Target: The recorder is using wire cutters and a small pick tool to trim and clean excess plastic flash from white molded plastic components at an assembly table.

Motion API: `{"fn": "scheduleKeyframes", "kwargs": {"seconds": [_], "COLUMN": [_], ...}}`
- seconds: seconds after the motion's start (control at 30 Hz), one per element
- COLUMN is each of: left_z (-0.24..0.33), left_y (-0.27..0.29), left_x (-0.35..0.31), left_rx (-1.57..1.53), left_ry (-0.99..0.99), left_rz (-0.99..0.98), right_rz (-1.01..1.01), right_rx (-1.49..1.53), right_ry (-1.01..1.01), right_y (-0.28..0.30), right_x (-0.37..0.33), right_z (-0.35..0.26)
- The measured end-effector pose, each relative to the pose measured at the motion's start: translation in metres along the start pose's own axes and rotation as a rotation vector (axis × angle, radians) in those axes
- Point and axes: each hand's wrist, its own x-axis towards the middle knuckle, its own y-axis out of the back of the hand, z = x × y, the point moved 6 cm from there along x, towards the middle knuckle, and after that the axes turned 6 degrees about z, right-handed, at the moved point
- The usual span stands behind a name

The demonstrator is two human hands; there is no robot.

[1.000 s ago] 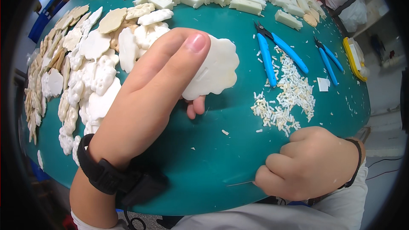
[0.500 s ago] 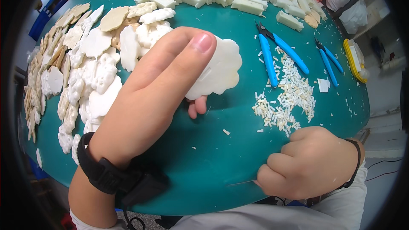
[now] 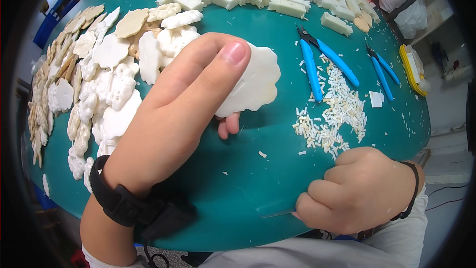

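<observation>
The thin, pointed tool (image 3: 276,214) juts leftward from the right hand (image 3: 357,193), low over the near edge of the green table (image 3: 238,178). A finger could get nicked if the tip slipped while the two hands were close together; for now they are well apart. The right hand is curled into a fist, knuckles up, gripping the tool; its handle is hidden inside.

A little farther off, the scalloped white piece (image 3: 260,82) is in the left hand (image 3: 181,97), raised above the table. It could tip or drop if the thumb eased off, since the hold looks to be on its left side only. The left hand reaches forward and to the right, thumb flat on top, two fingertips showing beneath the lower edge: a pinch on the piece.

Beyond lie loose scraps (image 3: 339,111), blue-handled cutters (image 3: 310,69) and heaped pale blocks (image 3: 292,7).
</observation>
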Motion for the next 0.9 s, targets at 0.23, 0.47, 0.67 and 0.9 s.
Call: {"fn": "scheduleKeyframes", "kwargs": {"seconds": [0.23, 0.47, 0.67, 0.9], "left_z": [-0.0047, -0.0030, -0.0016, -0.0021], "left_y": [-0.0004, 0.0006, -0.0002, 0.0009], "left_x": [0.0041, 0.0013, 0.0018, 0.0011], "left_rx": [-0.011, -0.007, -0.009, -0.007], "left_ry": [0.002, 0.009, 0.017, 0.020], "left_rz": [-0.012, -0.017, -0.011, -0.018], "right_rz": [-0.026, 0.024, 0.049, 0.018], "right_rx": [-0.016, 0.057, 0.026, 0.091], "right_ry": [-0.002, -0.015, -0.014, -0.034], "right_y": [-0.0023, -0.0018, -0.0020, -0.0020], "right_x": [-0.0002, 0.0015, 0.0024, 0.0049], "right_z": [0.0018, 0.0016, 0.0049, 0.0084]}}
